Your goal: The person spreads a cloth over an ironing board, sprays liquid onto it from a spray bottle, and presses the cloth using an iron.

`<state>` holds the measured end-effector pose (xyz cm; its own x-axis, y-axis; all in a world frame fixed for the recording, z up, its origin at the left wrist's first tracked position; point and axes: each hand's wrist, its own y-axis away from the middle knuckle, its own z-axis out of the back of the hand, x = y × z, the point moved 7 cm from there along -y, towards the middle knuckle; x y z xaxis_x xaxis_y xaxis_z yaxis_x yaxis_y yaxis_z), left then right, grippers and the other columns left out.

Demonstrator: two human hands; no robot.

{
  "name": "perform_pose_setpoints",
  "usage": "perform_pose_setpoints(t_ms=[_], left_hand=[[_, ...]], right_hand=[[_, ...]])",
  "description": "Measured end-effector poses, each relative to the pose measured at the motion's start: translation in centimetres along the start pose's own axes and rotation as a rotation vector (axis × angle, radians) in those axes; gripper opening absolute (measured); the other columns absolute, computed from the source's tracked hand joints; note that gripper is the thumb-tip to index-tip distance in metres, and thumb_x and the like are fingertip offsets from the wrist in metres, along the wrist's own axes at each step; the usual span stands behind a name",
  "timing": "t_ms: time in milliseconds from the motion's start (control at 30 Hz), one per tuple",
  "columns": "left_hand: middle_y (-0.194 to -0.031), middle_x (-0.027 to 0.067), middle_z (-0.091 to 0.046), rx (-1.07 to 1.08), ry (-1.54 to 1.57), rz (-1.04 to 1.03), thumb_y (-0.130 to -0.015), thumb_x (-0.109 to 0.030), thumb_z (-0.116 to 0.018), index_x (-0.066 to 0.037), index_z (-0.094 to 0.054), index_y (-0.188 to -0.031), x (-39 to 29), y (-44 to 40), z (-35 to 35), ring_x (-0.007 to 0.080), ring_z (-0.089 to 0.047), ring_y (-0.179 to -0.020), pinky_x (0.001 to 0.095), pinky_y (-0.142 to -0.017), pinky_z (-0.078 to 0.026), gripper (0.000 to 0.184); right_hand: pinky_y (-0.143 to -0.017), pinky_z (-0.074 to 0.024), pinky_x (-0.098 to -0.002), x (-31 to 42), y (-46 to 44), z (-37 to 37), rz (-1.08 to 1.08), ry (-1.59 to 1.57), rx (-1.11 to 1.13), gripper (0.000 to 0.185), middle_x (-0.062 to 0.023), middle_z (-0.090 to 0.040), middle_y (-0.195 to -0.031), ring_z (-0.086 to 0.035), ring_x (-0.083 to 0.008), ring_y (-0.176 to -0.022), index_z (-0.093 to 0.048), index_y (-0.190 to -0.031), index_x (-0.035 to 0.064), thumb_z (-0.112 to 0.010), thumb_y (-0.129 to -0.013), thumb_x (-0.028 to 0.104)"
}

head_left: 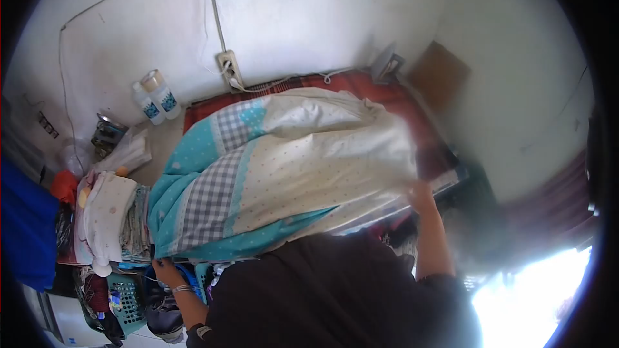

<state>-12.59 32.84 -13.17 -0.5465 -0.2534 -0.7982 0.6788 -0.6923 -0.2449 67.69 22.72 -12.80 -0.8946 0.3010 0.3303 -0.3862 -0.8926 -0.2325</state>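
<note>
A large cloth (309, 174), cream with small dots and with teal and grey checked bands, lies spread and wrinkled over a red plaid cover (425, 129). At the cloth's lower left corner, my left hand (165, 270) is closed on its edge, the fingers partly hidden. My right hand (420, 194) is at the cloth's right edge, blurred, and its fingers cannot be made out. An iron (385, 64) stands upright at the back right of the plaid cover, its cord running left to a wall socket (229, 71).
Two bottles (157, 98) stand at the back left. Folded cloths (109, 219) are stacked left of the spread cloth, near a blue cloth (26, 225). Below are a teal basket (127, 299) and dark bags. Bright light enters at the lower right.
</note>
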Motion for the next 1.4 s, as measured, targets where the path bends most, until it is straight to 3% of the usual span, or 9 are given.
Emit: perform_pose_setpoints(t_ms=[300, 500, 600, 700, 867, 1100, 1167, 1233, 1400], left_hand=[[-0.097, 0.0229, -0.057, -0.110, -0.002, -0.012, -0.085, -0.034, -0.048, 0.006, -0.050, -0.110, 3.4, -2.3, -0.9, 0.0319, -0.055, -0.086, 0.0359, -0.075, -0.041, 0.047], [-0.109, 0.0260, -0.053, -0.042, -0.090, 0.134, -0.084, -0.039, -0.044, 0.008, -0.047, -0.115, -0.9, 1.0, 0.3, 0.0353, -0.052, -0.097, 0.0378, -0.083, -0.038, 0.056], [-0.079, 0.0137, -0.057, 0.054, -0.031, 0.304, -0.085, -0.044, -0.045, 0.005, -0.050, -0.112, -3.5, 3.3, 0.5, 0.0189, -0.051, -0.056, 0.0301, -0.050, -0.040, 0.056], [-0.089, 0.0166, -0.059, 0.104, 0.137, 0.573, -0.086, -0.043, -0.044, 0.006, -0.049, -0.113, 0.6, 2.5, 0.4, 0.0233, -0.056, -0.071, 0.0323, -0.063, -0.044, 0.056], [-0.098, 0.0177, -0.058, -0.025, -0.093, 0.073, -0.089, -0.035, -0.041, 0.007, -0.048, -0.114, 4.4, -2.0, 1.7, 0.0251, -0.056, -0.084, 0.0313, -0.073, -0.043, 0.049], [-0.077, 0.0037, -0.055, -0.037, 0.533, 0.568, -0.086, -0.029, -0.045, -0.008, -0.052, -0.110, 3.0, 2.6, 0.0, 0.0073, -0.039, -0.046, 0.0212, -0.041, -0.028, 0.033], [-0.084, 0.0049, -0.057, -0.048, 0.695, 0.468, -0.086, -0.029, -0.042, -0.008, -0.052, -0.110, 0.4, 3.1, -0.1, 0.0105, -0.048, -0.057, 0.0232, -0.047, -0.036, 0.033], [-0.093, 0.0061, -0.058, -0.055, 0.890, 0.476, -0.087, -0.031, -0.040, -0.009, -0.052, -0.110, 0.6, 2.8, 0.0, 0.0141, -0.054, -0.072, 0.0275, -0.058, -0.042, 0.035], [-0.107, 0.0105, -0.056, -0.118, 1.034, 0.644, -0.087, -0.037, -0.039, -0.006, -0.050, -0.111, -2.5, 2.9, 0.8, 0.0201, -0.054, -0.097, 0.0346, -0.080, -0.044, 0.041]], right_hand=[[-0.062, -0.0485, -0.0349, -9.3, -1.5, -2.7, -0.423, -0.237, 0.138, 0.043, -0.0153, -0.063, -0.075, -0.062, -0.0247, -0.059, -0.061, -0.098, 0.0006, -0.065, -0.072, 0.035], [-0.073, -0.0469, -0.0365, -5.5, -3.9, 0.9, -0.486, -0.204, -0.169, 0.037, -0.0146, -0.063, -0.073, -0.062, -0.0275, -0.080, -0.063, -0.085, -0.0004, -0.068, -0.067, 0.031], [-0.070, -0.0457, -0.0343, -5.1, -5.5, 0.1, -0.485, -0.264, 0.073, 0.034, -0.0129, -0.061, -0.070, -0.060, -0.0256, -0.072, -0.061, -0.079, -0.0007, -0.068, -0.067, 0.031], [-0.066, -0.0446, -0.0317, -2.5, -7.9, 3.1, -0.357, -0.314, 0.123, 0.030, -0.0108, -0.059, -0.068, -0.057, -0.0211, -0.067, -0.059, -0.076, -0.0008, -0.065, -0.071, 0.028], [-0.057, -0.0460, -0.0292, 1.9, -12.7, 8.5, -0.313, -1.037, -0.129, 0.021, -0.0043, -0.058, -0.068, -0.056, -0.0126, -0.062, -0.056, -0.086, 0.0048, -0.050, -0.088, 0.025], [-0.060, -0.0457, -0.0254, 0.1, -17.1, 4.0, -0.126, -0.861, -0.173, 0.018, -0.0056, -0.057, -0.074, -0.053, -0.0101, -0.063, -0.054, -0.093, 0.0053, -0.047, -0.087, 0.020], [-0.060, -0.0451, -0.0249, -0.3, -17.7, 4.8, 0.126, -0.497, -0.414, 0.016, -0.0047, -0.056, -0.075, -0.052, -0.0092, -0.066, -0.055, -0.094, 0.0049, -0.047, -0.085, 0.016], [-0.064, -0.0464, -0.0280, -1.2, -17.5, 6.1, -0.343, -1.093, -0.226, 0.016, -0.0045, -0.057, -0.077, -0.055, -0.0137, -0.072, -0.054, -0.093, 0.0044, -0.049, -0.084, 0.016], [-0.076, -0.0463, -0.0374, 4.1, -19.0, 10.7, -0.450, -1.540, -0.014, 0.021, -0.0060, -0.057, -0.083, -0.056, -0.0224, -0.083, -0.053, -0.095, 0.0031, -0.049, -0.086, 0.021]])
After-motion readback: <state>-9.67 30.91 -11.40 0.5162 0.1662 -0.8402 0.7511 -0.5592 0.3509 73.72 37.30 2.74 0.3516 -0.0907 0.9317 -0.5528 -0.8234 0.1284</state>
